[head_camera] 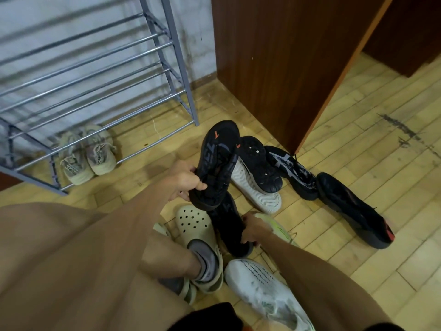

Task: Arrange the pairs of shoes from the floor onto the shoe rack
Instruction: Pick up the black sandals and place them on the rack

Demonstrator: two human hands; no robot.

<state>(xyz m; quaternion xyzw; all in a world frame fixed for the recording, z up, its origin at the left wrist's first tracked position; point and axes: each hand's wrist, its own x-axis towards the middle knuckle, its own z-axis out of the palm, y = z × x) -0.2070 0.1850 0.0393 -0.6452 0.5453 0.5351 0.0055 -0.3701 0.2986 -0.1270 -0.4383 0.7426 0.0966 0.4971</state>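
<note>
Two beige sneakers (87,156) sit as one pair on the shoe rack (95,68). Five black shoes: one (218,163) lifted, one (232,228) below it, three on the floor (358,139). Three white shoes (256,195). One cream clog (195,225). Two hands (188,182).

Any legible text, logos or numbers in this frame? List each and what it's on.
Nothing reads cleanly.
Beige sneakers under the shoe rack: lettered heel tabs, too blurred to read.
Black shoe in the left hand: large grey characters on the side, unreadable; small orange mark near the toe.
Black sneaker by the wooden panel: white star graphic, no text.
White sneaker: dark marks, not readable.
</note>
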